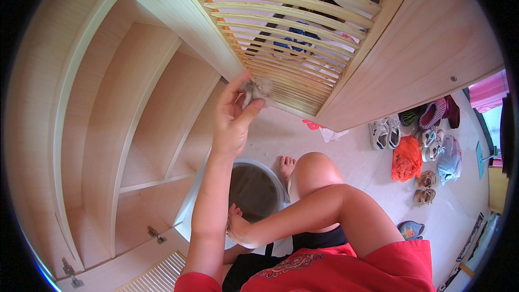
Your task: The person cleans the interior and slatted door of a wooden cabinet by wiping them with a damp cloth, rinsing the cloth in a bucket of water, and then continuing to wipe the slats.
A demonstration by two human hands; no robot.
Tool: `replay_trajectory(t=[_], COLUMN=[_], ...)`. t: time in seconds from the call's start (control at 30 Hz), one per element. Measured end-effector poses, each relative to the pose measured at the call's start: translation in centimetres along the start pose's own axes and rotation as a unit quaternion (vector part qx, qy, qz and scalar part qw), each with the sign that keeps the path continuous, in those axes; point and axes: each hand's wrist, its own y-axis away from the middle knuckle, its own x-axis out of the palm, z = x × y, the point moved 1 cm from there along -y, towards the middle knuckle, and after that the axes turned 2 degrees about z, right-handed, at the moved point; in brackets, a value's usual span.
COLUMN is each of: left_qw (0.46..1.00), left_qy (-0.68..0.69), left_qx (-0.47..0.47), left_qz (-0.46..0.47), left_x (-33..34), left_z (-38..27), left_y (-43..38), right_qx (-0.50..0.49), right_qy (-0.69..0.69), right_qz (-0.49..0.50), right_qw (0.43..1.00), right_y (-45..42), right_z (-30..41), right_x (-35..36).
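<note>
In my left hand (234, 115) is a crumpled, soiled grey-white cloth (258, 87). The hand is raised beside the lower end of the slatted panel of an open wooden cabinet door (294, 59); the cloth is at the slats' left edge. Below, a pale basin (279, 180) of murky, brownish water (253, 192) stands on the floor. My right hand (237, 225) is bent in over the basin's near side. Part of it is hidden behind my left forearm, so its grip cannot be made out.
Left of me stands the open wooden cabinet with slanted shelves (152, 101) and metal hinges (157, 235). A second slatted door (156, 275) is at the bottom. On the right floor are white sneakers (385, 132), an orange plastic bag (406, 159), a clear bag (449, 160) and brown sandals (425, 188).
</note>
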Motion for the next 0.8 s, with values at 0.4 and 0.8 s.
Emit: replay_trajectory(t=[0.4,0.8], left_qw=[0.854,0.673], left_qy=[-0.389,-0.593], left_qx=[0.288,0.433], left_qz=[-0.191,-0.083], left_x=[-1.6,-0.9], left_z=[3.6,4.7], left_y=[-4.7,-5.6], right_qx=[0.070,0.086], right_qy=[0.079,-0.006], right_qz=[-0.003,-0.007], right_qw=[0.994,0.996], right_y=[-1.2,-4.5], right_z=[1.1,3.3], right_x=[0.8,2.3])
